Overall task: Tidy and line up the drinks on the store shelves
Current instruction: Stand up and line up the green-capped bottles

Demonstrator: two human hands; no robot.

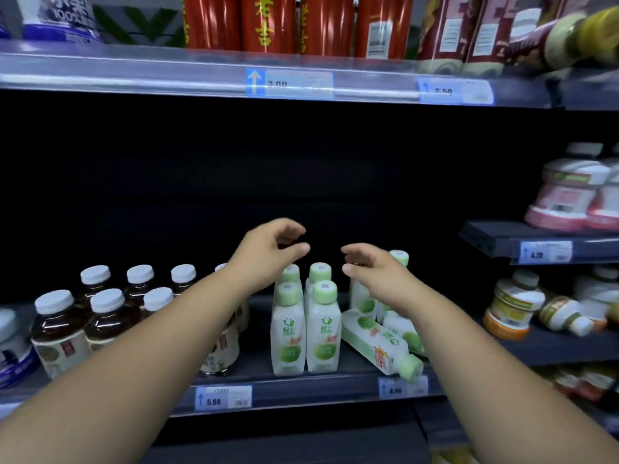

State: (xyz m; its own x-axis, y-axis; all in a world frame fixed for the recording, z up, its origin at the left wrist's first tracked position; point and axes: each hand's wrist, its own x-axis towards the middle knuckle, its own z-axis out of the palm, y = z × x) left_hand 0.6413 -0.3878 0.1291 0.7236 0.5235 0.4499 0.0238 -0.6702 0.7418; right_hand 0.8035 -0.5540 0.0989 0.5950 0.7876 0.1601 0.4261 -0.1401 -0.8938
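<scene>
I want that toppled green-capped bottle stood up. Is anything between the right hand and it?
Nothing visible. The toppled bottle lies at the shelf's front edge, uncovered from above. The right hand hovers empty above and behind it, over upright bottles. Another tilted bottle lies just behind it.

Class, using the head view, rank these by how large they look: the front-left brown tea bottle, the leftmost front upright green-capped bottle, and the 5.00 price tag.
1. brown tea bottle, similar height but wider
2. green-capped bottle
3. 5.00 price tag
</scene>
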